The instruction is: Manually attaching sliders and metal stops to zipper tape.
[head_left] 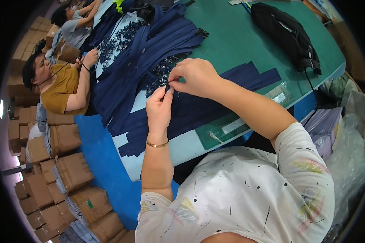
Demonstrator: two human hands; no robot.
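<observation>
My left hand (159, 106) is closed, thumb uppermost, on a small dark piece (167, 87) that pokes up from its fingertips. From the right, my right hand (196, 77) pinches at the same piece with thumb and forefinger. The piece is mostly covered by the fingers, so its kind does not show. Just behind the hands lies a heap of small shiny dark parts (161, 71). Long flat navy fabric strips (127, 83) are piled to the left, and more navy strips (182, 109) lie beneath my hands.
A black bag (286, 34) rests on the green tabletop (227, 44) at the far right. Co-workers sit at the left edge, one in a mustard shirt (71, 91). More small parts (119, 42) are heaped farther off. Cardboard boxes (71, 170) stack along the left.
</observation>
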